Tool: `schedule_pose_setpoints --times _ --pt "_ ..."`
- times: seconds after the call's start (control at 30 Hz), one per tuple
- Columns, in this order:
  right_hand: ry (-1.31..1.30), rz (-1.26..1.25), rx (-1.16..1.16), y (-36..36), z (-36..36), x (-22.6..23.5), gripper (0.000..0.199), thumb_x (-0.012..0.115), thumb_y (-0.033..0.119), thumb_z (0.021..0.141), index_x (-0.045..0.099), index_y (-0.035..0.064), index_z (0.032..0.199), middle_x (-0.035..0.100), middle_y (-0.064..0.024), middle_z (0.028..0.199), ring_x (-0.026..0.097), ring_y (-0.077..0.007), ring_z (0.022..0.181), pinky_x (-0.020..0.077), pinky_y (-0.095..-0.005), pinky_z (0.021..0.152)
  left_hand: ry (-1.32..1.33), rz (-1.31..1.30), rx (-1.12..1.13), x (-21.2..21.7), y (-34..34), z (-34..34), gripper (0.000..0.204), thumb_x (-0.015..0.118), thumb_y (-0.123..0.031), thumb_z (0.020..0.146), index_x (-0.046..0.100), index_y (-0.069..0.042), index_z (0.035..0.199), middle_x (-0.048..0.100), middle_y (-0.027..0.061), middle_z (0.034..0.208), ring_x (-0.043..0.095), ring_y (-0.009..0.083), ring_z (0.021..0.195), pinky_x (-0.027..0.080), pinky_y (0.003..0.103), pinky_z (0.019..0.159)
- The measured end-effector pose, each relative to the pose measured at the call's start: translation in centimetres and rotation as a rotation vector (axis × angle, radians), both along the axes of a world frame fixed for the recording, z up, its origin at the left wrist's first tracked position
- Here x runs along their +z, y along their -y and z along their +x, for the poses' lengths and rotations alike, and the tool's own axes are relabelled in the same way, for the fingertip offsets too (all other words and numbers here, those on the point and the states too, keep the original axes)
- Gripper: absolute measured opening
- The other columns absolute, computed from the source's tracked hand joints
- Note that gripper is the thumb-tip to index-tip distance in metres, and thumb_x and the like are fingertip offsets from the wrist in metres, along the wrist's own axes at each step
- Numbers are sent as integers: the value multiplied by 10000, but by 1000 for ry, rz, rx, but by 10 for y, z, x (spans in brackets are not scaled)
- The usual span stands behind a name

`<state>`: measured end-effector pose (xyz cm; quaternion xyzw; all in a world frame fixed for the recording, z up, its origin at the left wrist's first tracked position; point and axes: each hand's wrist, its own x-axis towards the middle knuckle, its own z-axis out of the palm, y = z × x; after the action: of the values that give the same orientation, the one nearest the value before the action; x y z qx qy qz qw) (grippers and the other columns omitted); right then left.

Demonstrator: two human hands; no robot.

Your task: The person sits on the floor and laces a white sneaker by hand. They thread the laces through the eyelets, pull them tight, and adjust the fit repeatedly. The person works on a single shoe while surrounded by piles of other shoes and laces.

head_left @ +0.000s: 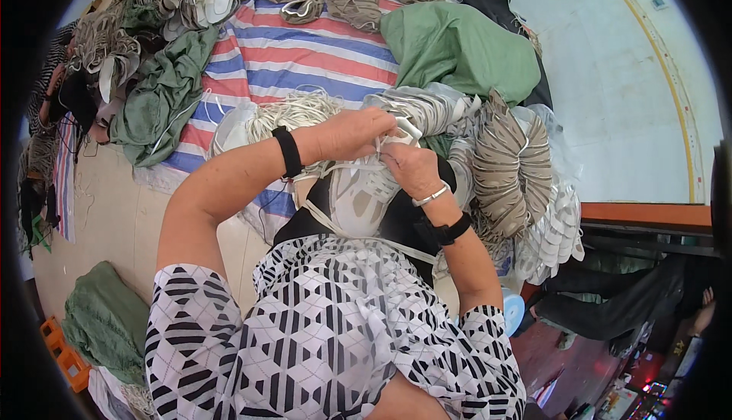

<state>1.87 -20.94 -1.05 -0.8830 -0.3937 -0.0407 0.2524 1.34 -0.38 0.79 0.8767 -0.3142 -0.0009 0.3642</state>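
A pale white and beige shoe upper [358,205] rests over the dark cloth on my lap. Its white upper edge [409,128] stands up beside my fingers. My left hand [352,131] is closed at the top of the upper, its fingertips pinched together and partly hidden. Just to the right and a little nearer, my right hand [414,170] is closed in a pinch on a thin off-white shoelace, close to the left fingertips. A long loose shoelace [326,222] trails down the left side of the upper and across my lap.
Beyond my left wrist lies a bundle of off-white laces [293,109] on a striped tarp [305,54]. Stacked beige uppers [512,164] stand at my right, below a green sack [461,50]. More uppers [217,0] are piled far left. Another person's dark-clad legs [633,298] show at right.
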Motion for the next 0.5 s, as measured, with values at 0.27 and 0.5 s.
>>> schedule_pose_setpoints --times 0.27,0.5 --pt "-214 324 -495 112 51 -27 190 590 212 882 591 32 822 587 -114 630 555 -207 473 431 -315 448 156 150 85 2 31 -19 211 721 -259 712 646 -68 762 532 102 967 497 295 996 474 389 756" --pt "-1771 1066 -72 100 -28 18 202 456 235 970 548 90 864 429 15 526 293 -49 367 250 -210 348 -55 85 102 1 36 -8 168 731 -166 700 597 -66 681 570 49 926 482 273 1042 384 367 903"
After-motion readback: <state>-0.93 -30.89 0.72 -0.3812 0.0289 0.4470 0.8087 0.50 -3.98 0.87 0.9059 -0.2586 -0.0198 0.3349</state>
